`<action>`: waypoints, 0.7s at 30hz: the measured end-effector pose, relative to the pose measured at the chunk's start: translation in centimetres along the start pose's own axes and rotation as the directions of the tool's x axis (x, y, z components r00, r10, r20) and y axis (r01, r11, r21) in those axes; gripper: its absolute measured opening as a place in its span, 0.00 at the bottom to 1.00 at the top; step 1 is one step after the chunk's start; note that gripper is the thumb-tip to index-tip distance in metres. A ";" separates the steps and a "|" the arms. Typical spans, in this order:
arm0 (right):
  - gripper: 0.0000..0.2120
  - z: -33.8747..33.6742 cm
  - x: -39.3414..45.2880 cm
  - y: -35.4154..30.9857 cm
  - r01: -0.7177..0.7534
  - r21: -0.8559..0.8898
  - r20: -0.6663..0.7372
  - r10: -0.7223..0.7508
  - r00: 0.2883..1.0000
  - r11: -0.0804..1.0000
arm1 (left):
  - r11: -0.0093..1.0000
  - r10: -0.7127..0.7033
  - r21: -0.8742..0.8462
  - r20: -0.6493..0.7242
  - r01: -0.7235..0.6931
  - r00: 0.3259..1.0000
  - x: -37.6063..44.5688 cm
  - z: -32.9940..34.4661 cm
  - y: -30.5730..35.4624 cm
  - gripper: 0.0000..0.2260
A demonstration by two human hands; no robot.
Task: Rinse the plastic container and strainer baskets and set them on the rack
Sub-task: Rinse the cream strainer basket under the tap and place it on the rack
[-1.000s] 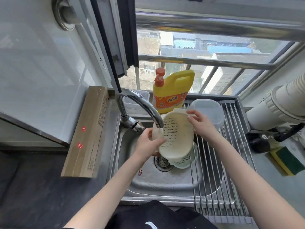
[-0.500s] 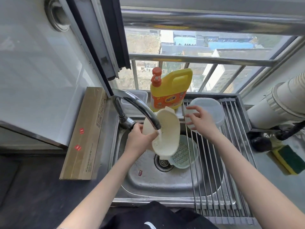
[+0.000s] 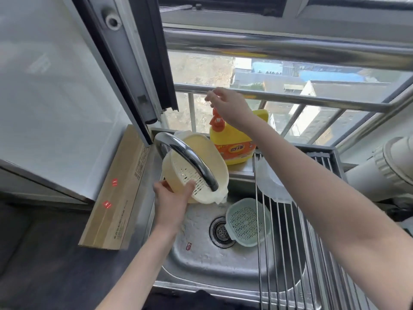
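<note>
Strainer basket [image 3: 194,168], cream, sits tilted under the tap [image 3: 190,159], gripped by the left hand [image 3: 172,198] at seven o'clock. Right hand [image 3: 230,106], loosely curled and empty, hovers above the soap bottle [image 3: 234,144] at twelve. One-handed, the wet basket could slip into the sink [image 3: 201,260].

A strainer basket [image 3: 194,168] is being held under the faucet [image 3: 190,159] over the sink [image 3: 201,260]; another strainer basket [image 3: 247,222] is lying beside the drain [image 3: 220,231], and the container [image 3: 271,186] is resting on the rack [image 3: 290,242] at the sink's right edge.

Faucet spout [image 3: 190,162] crosses cream strainer [image 3: 196,168]; detergent bottle [image 3: 234,144] just behind.
</note>
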State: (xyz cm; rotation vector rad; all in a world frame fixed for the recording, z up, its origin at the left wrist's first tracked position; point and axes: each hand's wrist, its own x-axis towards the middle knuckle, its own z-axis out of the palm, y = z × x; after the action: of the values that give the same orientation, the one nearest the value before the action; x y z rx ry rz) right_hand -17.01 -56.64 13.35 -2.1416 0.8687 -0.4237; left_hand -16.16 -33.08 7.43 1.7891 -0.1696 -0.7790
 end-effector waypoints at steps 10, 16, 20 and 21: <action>0.16 0.7 0.4 1.2 0.055 -0.274 0.220 0.007 0.976 0.960 | 0.915 -0.032 -0.400 0.067 0.056 0.997 0.0 2.1 -0.6 0.22; 0.15 0.6 0.7 1.5 0.132 -0.287 0.326 -0.032 0.945 0.949 | 0.893 -0.002 -0.449 -0.058 -0.024 0.998 -0.5 3.4 -1.0 0.20; 0.14 1.2 0.7 2.1 0.191 -0.336 0.377 -0.054 0.925 0.922 | 0.882 0.003 -0.470 -0.075 -0.038 0.997 -0.5 3.5 -1.0 0.19; 0.14 1.3 0.7 2.2 0.196 -0.348 0.393 -0.047 0.918 0.917 | 0.880 0.002 -0.473 -0.071 -0.036 0.997 -0.4 3.4 -1.0 0.19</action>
State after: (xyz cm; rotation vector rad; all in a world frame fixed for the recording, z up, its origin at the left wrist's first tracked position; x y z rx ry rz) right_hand -16.75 -57.49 10.89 -2.5307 0.6290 0.1180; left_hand -18.73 -35.22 6.19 1.3400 0.0499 -0.6738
